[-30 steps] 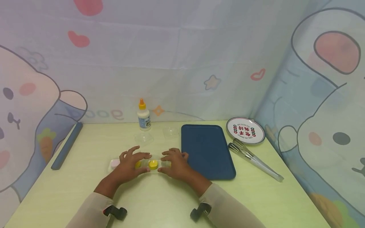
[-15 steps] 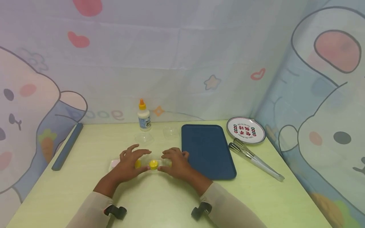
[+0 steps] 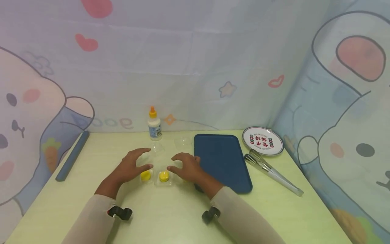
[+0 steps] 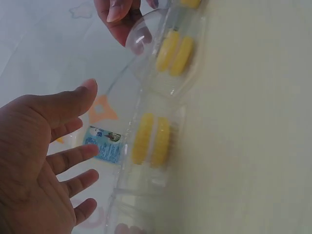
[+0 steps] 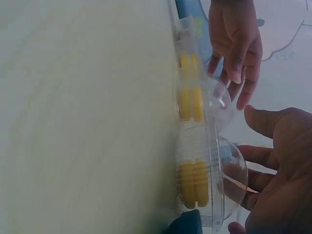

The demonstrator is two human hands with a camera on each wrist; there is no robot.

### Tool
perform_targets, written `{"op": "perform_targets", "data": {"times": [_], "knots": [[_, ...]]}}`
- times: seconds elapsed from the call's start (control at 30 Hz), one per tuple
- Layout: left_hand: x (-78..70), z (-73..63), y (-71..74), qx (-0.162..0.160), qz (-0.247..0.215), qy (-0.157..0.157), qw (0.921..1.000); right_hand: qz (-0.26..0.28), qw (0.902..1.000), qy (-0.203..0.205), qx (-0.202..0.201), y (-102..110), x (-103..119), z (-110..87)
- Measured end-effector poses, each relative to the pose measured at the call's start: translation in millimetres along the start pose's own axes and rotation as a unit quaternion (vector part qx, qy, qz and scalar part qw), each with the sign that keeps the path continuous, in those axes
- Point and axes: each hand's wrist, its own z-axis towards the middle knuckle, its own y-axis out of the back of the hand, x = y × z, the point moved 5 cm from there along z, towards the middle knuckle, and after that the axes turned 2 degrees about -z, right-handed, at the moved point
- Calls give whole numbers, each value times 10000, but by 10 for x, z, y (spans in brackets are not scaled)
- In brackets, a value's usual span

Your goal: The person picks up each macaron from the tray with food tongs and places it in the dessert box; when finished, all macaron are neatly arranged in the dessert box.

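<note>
Yellow macarons sit in clear plastic boxes in a row; the middle macaron (image 3: 164, 176) lies between my hands, under a clear dome lid (image 4: 146, 36). My left hand (image 3: 126, 167) hovers above the left macaron (image 3: 145, 175), fingers spread and holding nothing; no dome shows over that macaron in the left wrist view. Over the right box, my right hand (image 3: 189, 167) has loosely bent fingers, apart from the middle box. In the right wrist view, its fingers show partly through a dome lid (image 5: 236, 170) above the right macaron (image 5: 195, 185). Contact there is unclear.
Two loose clear lids (image 3: 156, 148) (image 3: 182, 142) lie behind the boxes, near a glue bottle (image 3: 155, 128). A dark blue tray (image 3: 223, 164) is right of my right hand. Farther right are a plate (image 3: 262, 140) and metal tongs (image 3: 274, 173). A grey-blue bar (image 3: 72, 156) lies far left.
Both hands have come away from the middle box. My left hand has moved left and up, uncovering the left macaron; the right hand has risen slightly.
</note>
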Motion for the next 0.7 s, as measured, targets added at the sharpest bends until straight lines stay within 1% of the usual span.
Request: {"op": "perform_targets", "data": {"times": [0.13, 0.23, 0.47, 0.7], "knots": [[45, 102, 55, 47, -94, 167, 9998, 190, 9996, -95, 163, 26, -7, 94], [67, 152, 85, 91, -158, 314, 9993, 412, 9985, -109, 336, 32, 0, 151], [102, 281, 129, 227, -107, 503, 9984, 1093, 9916, -208, 653, 13, -3, 308], [143, 390, 115, 431, -19, 660, 9969, 1288, 9868, -287, 936, -20, 27, 414]]}}
